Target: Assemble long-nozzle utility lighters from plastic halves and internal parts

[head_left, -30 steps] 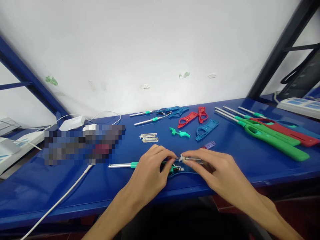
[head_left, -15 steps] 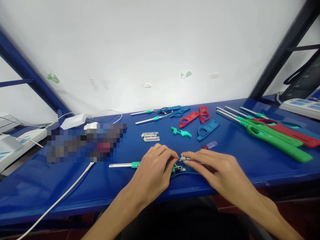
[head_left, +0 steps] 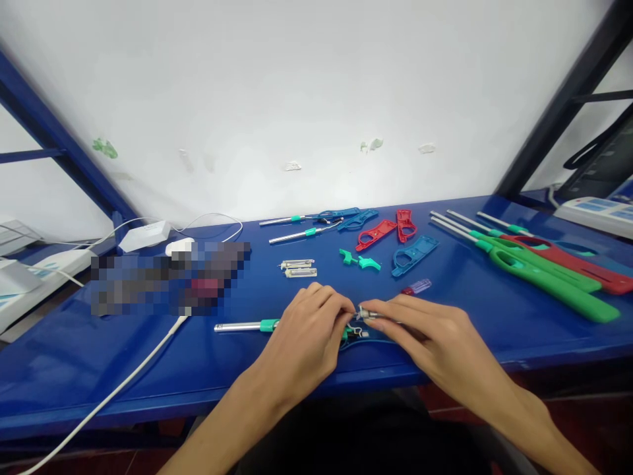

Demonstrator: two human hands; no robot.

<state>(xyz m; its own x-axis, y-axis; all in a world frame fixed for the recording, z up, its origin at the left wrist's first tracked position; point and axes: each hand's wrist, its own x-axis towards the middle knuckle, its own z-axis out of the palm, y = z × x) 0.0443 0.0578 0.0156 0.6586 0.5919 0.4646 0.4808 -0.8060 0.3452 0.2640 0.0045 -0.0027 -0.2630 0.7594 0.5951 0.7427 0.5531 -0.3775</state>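
Between the thumb and fingers of my right hand (head_left: pixel 435 330) is a lighter fuel tank (head_left: pixel 366 314), its valve end facing left and most of it hidden by the fingers. The fingertips of my left hand (head_left: pixel 311 330) are pinched right against that end, on something too small to name. Below both hands lies a part-built blue stick lighter (head_left: pixel 376 340). Its metal barrel (head_left: pixel 240 326) and green collar (head_left: pixel 268 325) stick out to the left of my left hand. A white wire and a black part (head_left: pixel 354 334) show between the hands.
Two fuel tanks (head_left: pixel 301 272), green triggers (head_left: pixel 360 260), red shell halves (head_left: pixel 376 235) and a blue shell half (head_left: pixel 415 255) lie beyond my hands. A purple-handled tool (head_left: pixel 417 286) is near my right hand. Finished lighters (head_left: pixel 548 274) lie right; a white cable (head_left: pixel 128 386) runs left.
Both hands keep nearly the same pinch at the tank's valve end. The view has shifted very slightly; nothing else on the table has moved.
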